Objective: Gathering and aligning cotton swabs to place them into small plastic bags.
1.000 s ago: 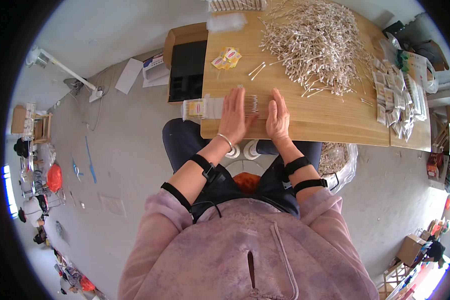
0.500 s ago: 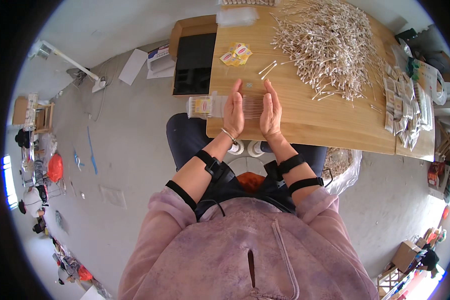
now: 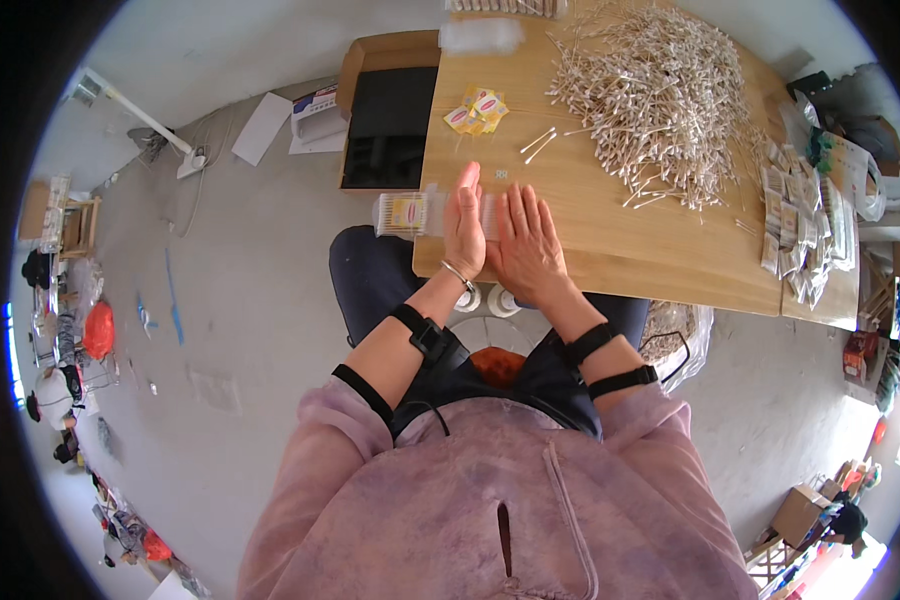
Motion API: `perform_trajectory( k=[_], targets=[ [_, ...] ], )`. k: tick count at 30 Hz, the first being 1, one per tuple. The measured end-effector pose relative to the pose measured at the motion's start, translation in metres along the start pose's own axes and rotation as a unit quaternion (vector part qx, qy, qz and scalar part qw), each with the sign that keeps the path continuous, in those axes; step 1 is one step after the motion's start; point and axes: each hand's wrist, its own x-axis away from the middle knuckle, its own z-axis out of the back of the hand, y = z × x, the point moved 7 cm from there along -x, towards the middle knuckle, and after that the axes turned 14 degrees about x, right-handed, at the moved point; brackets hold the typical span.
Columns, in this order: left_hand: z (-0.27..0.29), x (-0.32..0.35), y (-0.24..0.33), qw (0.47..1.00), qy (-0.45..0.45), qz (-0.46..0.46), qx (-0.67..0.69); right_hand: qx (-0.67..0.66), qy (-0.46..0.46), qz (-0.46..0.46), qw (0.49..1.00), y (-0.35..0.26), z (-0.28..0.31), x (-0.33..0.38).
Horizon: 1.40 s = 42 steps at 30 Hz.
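My left hand (image 3: 465, 228) stands on its edge near the table's front, fingers stretched out. Beside it, my right hand (image 3: 528, 242) lies palm down with straight fingers, over the spot where a row of cotton swabs showed. Its fingers cover most of that row now. Left of my left hand, a clear plastic packet (image 3: 402, 214) with cotton swabs and a yellow card juts past the table's left edge. Two loose cotton swabs (image 3: 540, 146) lie beyond my hands. Small yellow cards (image 3: 476, 112) are piled farther back.
A large heap of cotton swabs (image 3: 660, 100) covers the far right of the wooden table (image 3: 610, 245). Filled packets (image 3: 800, 215) are stacked at its right end. An open cardboard box with a black panel (image 3: 390, 125) adjoins the left side. A bag of swabs (image 3: 675, 330) stands below.
My right hand has turned from upright on its edge to palm down and moved left over the swab row. My left hand stays nearly in place.
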Motion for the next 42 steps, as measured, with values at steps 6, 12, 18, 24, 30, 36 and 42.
perform_trajectory(
  k=[6,12,18,24,30,36,42],
  targets=[
    [-0.002,-0.002,0.002,1.000,0.007,0.012,-0.007,-0.040,0.009,-0.014,0.999,0.007,-0.003,-0.008],
    [-0.001,-0.005,0.001,0.999,0.024,-0.014,-0.045,-0.446,0.123,-0.152,0.873,0.044,-0.007,-0.013],
    [-0.002,-0.005,0.002,0.996,0.023,-0.025,-0.088,-0.524,0.141,-0.207,0.814,0.039,-0.009,-0.015],
    [0.000,-0.005,0.000,0.998,0.023,-0.017,-0.063,-0.545,0.161,-0.212,0.795,0.043,-0.005,-0.012],
    [-0.003,-0.005,0.004,0.998,0.021,-0.012,-0.062,-0.279,0.094,-0.098,0.950,0.026,-0.006,-0.010],
    [-0.001,-0.005,0.001,0.999,0.024,-0.009,-0.036,-0.397,0.167,-0.190,0.882,0.041,-0.006,-0.011],
    [0.004,-0.007,-0.004,0.998,0.008,0.004,-0.066,-0.528,0.151,-0.255,0.796,0.040,-0.012,-0.020]
  ],
)
